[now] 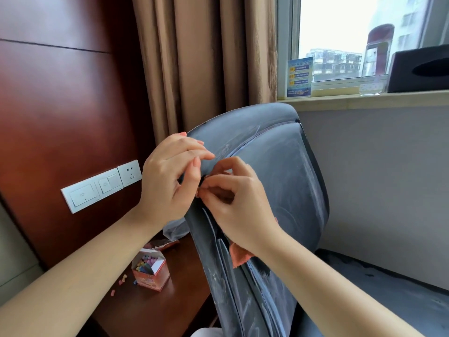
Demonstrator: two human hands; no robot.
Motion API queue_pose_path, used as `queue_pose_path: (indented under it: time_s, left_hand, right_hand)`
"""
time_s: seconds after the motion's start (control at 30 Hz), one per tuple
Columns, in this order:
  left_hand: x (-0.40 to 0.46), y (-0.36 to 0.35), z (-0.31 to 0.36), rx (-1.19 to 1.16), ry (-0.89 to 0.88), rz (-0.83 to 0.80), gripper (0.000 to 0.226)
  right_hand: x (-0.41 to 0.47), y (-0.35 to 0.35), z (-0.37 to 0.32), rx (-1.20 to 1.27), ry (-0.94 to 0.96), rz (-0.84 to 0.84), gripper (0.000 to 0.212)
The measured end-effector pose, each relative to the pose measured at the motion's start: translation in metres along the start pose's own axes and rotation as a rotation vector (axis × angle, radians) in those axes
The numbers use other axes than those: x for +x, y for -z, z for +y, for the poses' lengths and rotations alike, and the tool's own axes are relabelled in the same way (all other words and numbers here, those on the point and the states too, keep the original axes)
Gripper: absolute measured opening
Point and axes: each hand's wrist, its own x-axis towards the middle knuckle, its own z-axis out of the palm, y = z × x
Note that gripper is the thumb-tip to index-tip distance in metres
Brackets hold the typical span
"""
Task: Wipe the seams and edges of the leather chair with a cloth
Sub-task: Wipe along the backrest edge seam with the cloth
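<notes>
A dark leather chair (286,171) with chalky white smears on its backrest stands in the middle. My right hand (233,198) grips an orange cloth (239,255), pressing a bunched part against the seam on the backrest's left edge; the cloth's loose end hangs below my wrist. My left hand (170,176) holds the backrest's outer left edge beside it, with the thumb on the near side and the fingers over the top.
A dark wooden desk (155,307) at lower left carries an opened box of coloured chalk (150,271) and loose bits. Wall switches and a socket (102,186) sit on the wood panel. Curtains (206,59), a windowsill with a glass (371,86) and black tissue box (420,69) lie behind.
</notes>
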Motion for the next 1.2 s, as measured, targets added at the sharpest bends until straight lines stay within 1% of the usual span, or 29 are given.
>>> queue_pose_path:
  time_s: [0.03,0.13,0.2,0.27,0.37,0.4,0.5,0.57,0.63,0.7,0.77,0.93,1.0,1.1,1.13,1.2]
  left_hand:
    - [0.000,-0.001,0.000,0.001,0.004,0.003,0.038]
    - [0.002,-0.004,-0.001,0.009,0.019,0.007,0.038]
    - [0.002,-0.003,-0.002,0.011,0.020,0.007,0.038]
    - [0.001,-0.002,-0.001,0.004,0.013,0.014,0.037]
    - [0.000,-0.002,0.000,-0.002,0.011,0.031,0.037]
    - [0.000,-0.003,0.000,-0.004,0.018,0.035,0.037]
    - [0.001,-0.005,-0.002,-0.010,0.038,0.041,0.038]
    - [0.001,-0.005,-0.002,-0.012,0.034,0.042,0.039]
    - [0.000,-0.004,-0.002,-0.018,0.020,0.041,0.039]
    - [-0.002,-0.003,-0.001,-0.019,0.013,0.047,0.039]
    - [-0.002,-0.005,-0.002,-0.023,0.023,0.058,0.038]
    - [-0.001,-0.006,-0.003,-0.026,0.033,0.069,0.039]
    - [-0.002,-0.005,-0.002,-0.028,0.026,0.066,0.039]
    - [-0.003,-0.005,-0.002,-0.037,0.027,0.072,0.039]
    - [-0.003,-0.006,-0.002,-0.038,0.031,0.079,0.039]
    - [-0.003,-0.007,-0.004,-0.031,0.039,0.087,0.039]
  right_hand:
    - [0.001,0.001,-0.001,-0.001,-0.007,-0.004,0.009]
    - [0.013,0.002,0.003,0.004,-0.132,0.024,0.006]
    - [0.017,0.001,0.005,-0.030,-0.169,0.045,0.006]
    - [0.011,-0.002,0.002,-0.061,-0.134,0.054,0.008]
    - [-0.001,-0.002,-0.003,-0.061,-0.022,0.036,0.010]
    - [0.001,0.000,-0.002,-0.056,-0.034,0.022,0.009]
    - [0.017,0.005,0.004,-0.054,-0.166,0.011,0.006]
    - [0.022,0.005,0.006,-0.044,-0.200,0.016,0.006]
    - [0.015,0.005,0.005,-0.019,-0.158,0.015,0.008]
    - [0.005,0.005,0.002,0.000,-0.078,0.000,0.010]
    - [0.005,0.005,0.002,-0.006,-0.065,-0.013,0.008]
    - [0.031,0.010,0.012,-0.042,-0.268,0.051,0.006]
    - [0.026,0.009,0.010,-0.037,-0.249,0.048,0.007]
    - [0.008,0.004,0.001,-0.010,-0.127,0.008,0.008]
    - [0.007,0.003,0.000,0.000,-0.117,-0.001,0.008]
    - [0.015,0.005,0.004,-0.012,-0.168,0.003,0.005]
